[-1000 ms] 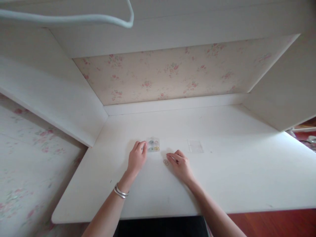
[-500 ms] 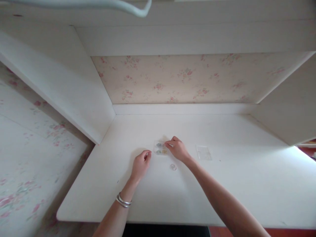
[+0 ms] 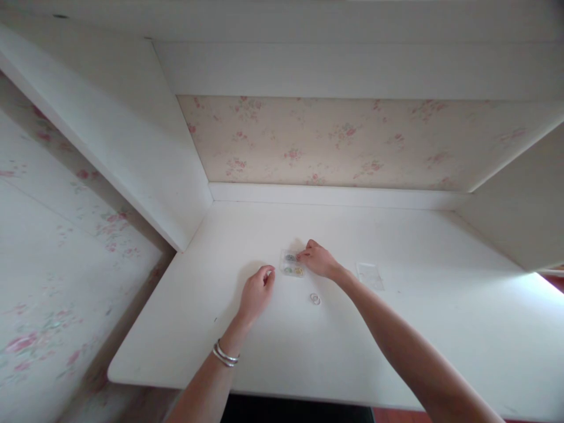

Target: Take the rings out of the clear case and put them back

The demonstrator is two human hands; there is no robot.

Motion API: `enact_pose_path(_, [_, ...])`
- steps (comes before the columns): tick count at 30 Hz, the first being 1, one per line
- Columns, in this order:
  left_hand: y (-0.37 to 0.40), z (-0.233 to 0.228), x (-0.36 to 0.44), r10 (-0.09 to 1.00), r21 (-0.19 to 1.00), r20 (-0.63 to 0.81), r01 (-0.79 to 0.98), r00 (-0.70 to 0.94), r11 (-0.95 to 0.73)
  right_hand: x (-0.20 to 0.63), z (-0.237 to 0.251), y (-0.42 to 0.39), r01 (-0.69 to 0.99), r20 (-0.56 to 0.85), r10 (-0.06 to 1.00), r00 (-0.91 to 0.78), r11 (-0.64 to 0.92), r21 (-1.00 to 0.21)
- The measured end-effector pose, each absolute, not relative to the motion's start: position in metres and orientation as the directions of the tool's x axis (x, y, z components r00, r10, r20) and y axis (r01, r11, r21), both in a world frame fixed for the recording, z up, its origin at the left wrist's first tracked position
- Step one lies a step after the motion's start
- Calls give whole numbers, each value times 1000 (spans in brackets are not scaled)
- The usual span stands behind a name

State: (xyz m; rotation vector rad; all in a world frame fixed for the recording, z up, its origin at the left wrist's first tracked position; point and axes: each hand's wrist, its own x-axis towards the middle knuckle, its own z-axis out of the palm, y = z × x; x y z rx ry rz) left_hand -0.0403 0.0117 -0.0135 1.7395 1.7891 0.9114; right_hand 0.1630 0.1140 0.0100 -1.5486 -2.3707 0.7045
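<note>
A small clear compartment box (image 3: pixel 293 264) sits on the white desk, with small grey, greenish and gold-coloured pieces in its compartments. My right hand (image 3: pixel 318 258) reaches to the box's far right compartment, fingertips pinched together there; whatever is between them is too small to make out. Just left of the box, my left hand (image 3: pixel 257 289) rests on the desk with thumb and forefinger closed, their contents unclear. Two rings (image 3: pixel 315 299), pale and overlapping, lie on the desk in front of the box. On my left wrist are silver bangles (image 3: pixel 225 354).
A clear flat lid (image 3: pixel 370 276) lies on the desk (image 3: pixel 273 341) to the right of my right hand. White side panels flank the desk at left and right, and a low ledge (image 3: pixel 335 195) runs along the back under floral wallpaper.
My head view has shifted slightly, and the white cable at the top has left the picture. My right fingertips have dipped into the box's far right compartment. The left hand stays beside the box.
</note>
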Motion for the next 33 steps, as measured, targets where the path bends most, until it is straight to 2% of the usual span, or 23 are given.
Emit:
enact_pose_path(5, [12,-13,-40,992,733,106,680,-70,-30,177,14,106,762,117,932,-344,350,-544])
enact_pose_path(9, [11,-12,-38,992,721,108,692,-58,-38,195,15,93,715,207,931,-301,364,-597])
enact_pose_path(12, [6,-9,-32,991,706,136,701,1,-97,207,11,78,678,202,948,-246,317,-663])
enact_pose_path(15, [-1,-2,-19,976,672,163,708,146,-218,215,2,58,641,160,970,-183,241,-728])
enact_pose_path(21, [-8,11,13,908,567,119,723,402,-394,222,-18,15,547,147,984,-101,178,-818])
enact_pose_path(28, [-1,11,30,849,479,105,723,517,-499,226,-23,-17,551,183,976,-120,219,-805])
enact_pose_path(33, [-1,6,34,858,484,80,733,508,-479,224,-18,-22,641,161,961,-225,271,-718])
